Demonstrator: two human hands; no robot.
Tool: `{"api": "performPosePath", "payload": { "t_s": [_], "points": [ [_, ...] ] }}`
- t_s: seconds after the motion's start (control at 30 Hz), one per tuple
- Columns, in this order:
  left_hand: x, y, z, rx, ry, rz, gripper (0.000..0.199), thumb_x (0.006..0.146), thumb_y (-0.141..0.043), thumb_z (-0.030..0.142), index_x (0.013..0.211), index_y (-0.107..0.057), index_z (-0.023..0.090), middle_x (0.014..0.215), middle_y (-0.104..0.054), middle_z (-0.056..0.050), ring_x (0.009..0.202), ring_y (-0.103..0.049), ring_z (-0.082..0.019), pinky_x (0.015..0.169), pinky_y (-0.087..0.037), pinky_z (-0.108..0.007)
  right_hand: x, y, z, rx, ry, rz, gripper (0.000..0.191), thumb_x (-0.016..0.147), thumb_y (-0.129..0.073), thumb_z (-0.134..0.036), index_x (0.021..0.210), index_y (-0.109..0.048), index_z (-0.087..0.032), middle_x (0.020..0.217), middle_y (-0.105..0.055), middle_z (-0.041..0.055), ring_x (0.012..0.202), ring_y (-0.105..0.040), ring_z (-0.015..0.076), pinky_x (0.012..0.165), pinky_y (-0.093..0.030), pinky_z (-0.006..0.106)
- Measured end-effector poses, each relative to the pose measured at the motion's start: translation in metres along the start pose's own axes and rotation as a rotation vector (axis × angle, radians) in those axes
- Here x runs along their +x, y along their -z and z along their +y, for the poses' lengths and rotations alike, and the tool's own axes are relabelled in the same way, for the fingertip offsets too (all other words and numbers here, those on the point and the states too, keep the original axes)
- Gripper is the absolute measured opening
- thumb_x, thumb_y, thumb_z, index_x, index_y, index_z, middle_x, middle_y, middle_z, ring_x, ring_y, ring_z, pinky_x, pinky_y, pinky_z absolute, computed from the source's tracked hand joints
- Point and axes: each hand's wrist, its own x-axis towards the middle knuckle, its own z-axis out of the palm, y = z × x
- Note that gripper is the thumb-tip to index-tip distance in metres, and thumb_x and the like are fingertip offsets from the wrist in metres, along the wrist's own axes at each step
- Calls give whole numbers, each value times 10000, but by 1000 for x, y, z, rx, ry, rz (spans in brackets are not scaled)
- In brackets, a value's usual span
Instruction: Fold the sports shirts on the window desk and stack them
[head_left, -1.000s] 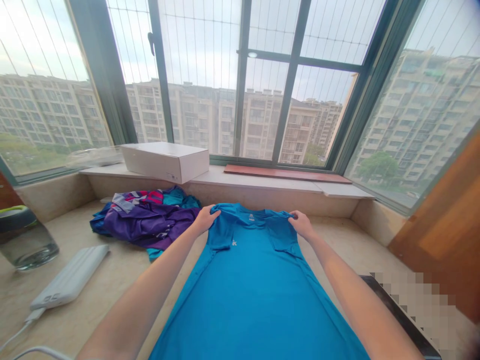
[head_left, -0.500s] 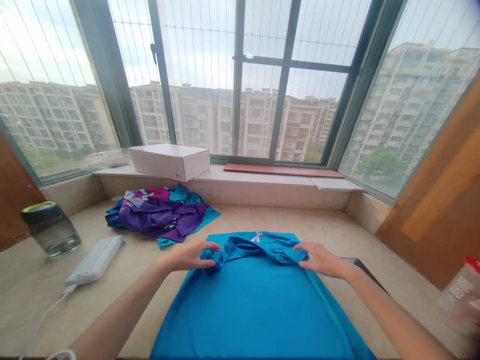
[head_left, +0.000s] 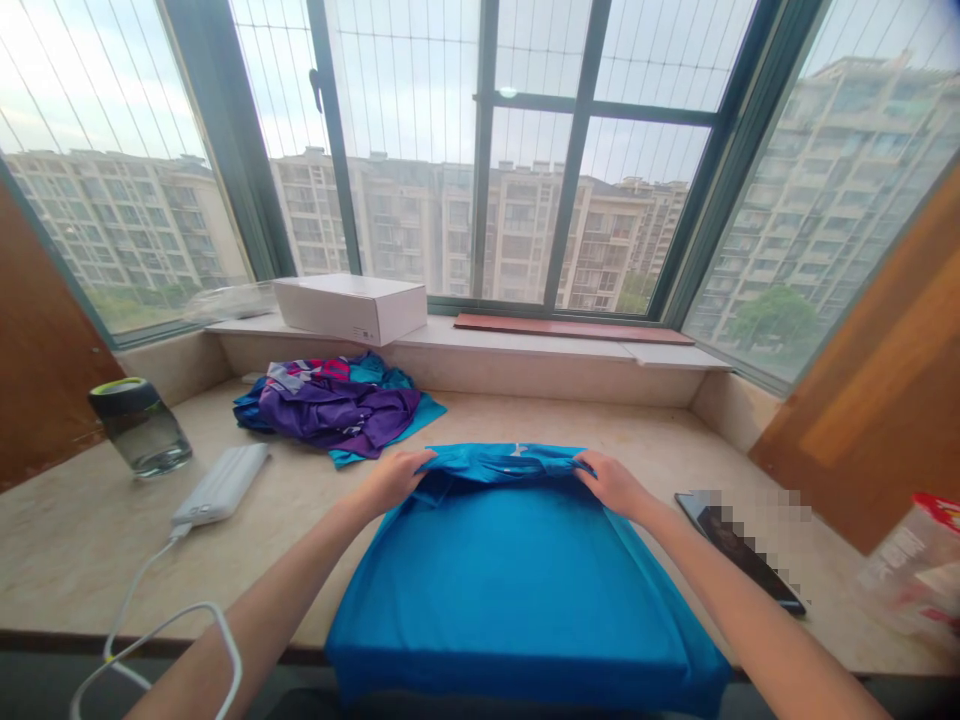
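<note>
A blue shirt (head_left: 517, 570) lies spread on the stone counter, its lower end draped over the front edge. Its far end is gathered into a raised fold, with a small white logo showing at the top. My left hand (head_left: 397, 480) pinches the far left corner of that fold. At the far right corner, my right hand (head_left: 609, 482) grips the cloth between thumb and fingers. The fabric between both hands is pulled fairly straight.
A crumpled pile of purple and teal clothes (head_left: 341, 405) lies behind on the left. Nearby are a water bottle (head_left: 142, 430) and a white power bank (head_left: 223, 485) with a cable (head_left: 135, 590). Right are a phone (head_left: 739, 555) and a red-lidded container (head_left: 915, 570). A white box (head_left: 352, 305) sits on the sill.
Both hands have closed on the shirt's far corners, and the bunched edge is drawn straighter. More of the shirt hangs over the front edge. The camera view has shifted slightly.
</note>
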Motion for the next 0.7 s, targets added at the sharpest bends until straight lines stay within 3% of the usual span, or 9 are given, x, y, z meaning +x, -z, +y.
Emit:
{"api": "performPosePath", "payload": {
  "t_s": [0.1, 0.17, 0.23, 0.37, 0.47, 0.53, 0.6, 0.7],
  "points": [
    [-4, 9, 3, -75, -67, 2, 353, 924, -521, 307, 1212, -705, 219, 1244, -721, -74, 1194, -635, -296, 1054, -469, -371, -6, 16, -10, 80, -1, 56, 298, 965, -479, -401, 1028, -694, -204, 1008, -731, 91, 932, -660, 254, 848, -497, 354],
    [-15, 15, 5, -138, -106, -56, 383, 937, -493, 320, 1246, -693, 216, 1319, -686, -66, 1251, -602, -282, 1094, -436, -368, -18, 28, -17, 120, 19, 26, 300, 955, -504, -430, 1031, -696, -213, 990, -730, 79, 897, -648, 241, 819, -499, 345],
    [-31, 23, 7, -178, -146, -174, 349, 928, -508, 326, 1185, -728, 240, 1372, -656, -48, 1294, -573, -267, 1137, -390, -366, -34, 39, -22, 143, 54, -73, 285, 939, -545, -447, 1022, -709, -229, 998, -724, 64, 896, -639, 228, 812, -500, 334],
    [-59, 40, 13, -205, -120, -428, 236, 880, -626, 428, 989, -793, 302, 1406, -635, -13, 1317, -555, -278, 1136, -380, -360, -66, 53, -25, 158, 69, -419, 297, 870, -671, -505, 1020, -749, -261, 1026, -716, 44, 936, -653, 227, 835, -506, 318],
    [-56, 41, 20, -145, -79, -506, 310, 931, -568, 491, 884, -814, 308, 1400, -639, -7, 1257, -600, -274, 1087, -423, -330, -72, 51, -30, 158, 60, -482, 331, 895, -637, -551, 1023, -769, -276, 1054, -716, 53, 978, -659, 240, 893, -508, 343],
    [-43, 31, 21, -97, -89, -407, 378, 968, -506, 485, 871, -812, 285, 1342, -676, -26, 1206, -633, -261, 1062, -443, -315, -69, 41, -37, 152, 70, -407, 378, 935, -573, -565, 1113, -756, -287, 1186, -691, 70, 1096, -634, 265, 996, -480, 392],
    [-27, 14, 18, -65, -100, -227, 326, 958, -525, 446, 988, -796, 268, 1292, -701, -47, 1203, -637, -260, 1075, -438, -322, -66, 28, -47, 135, 77, -359, 462, 947, -545, -581, 1302, -673, -315, 1390, -601, 75, 1267, -551, 298, 1104, -414, 450],
    [-7, -12, 9, 18, -83, -70, 366, 904, -602, 348, 1247, -697, 263, 1378, -647, -62, 1312, -563, -269, 1159, -359, -355, -63, 11, -61, 108, 115, -418, 490, 949, -543, -592, 1388, -604, -381, 1559, -459, 35, 1416, -414, 326, 1180, -323, 507]
  ]
}}
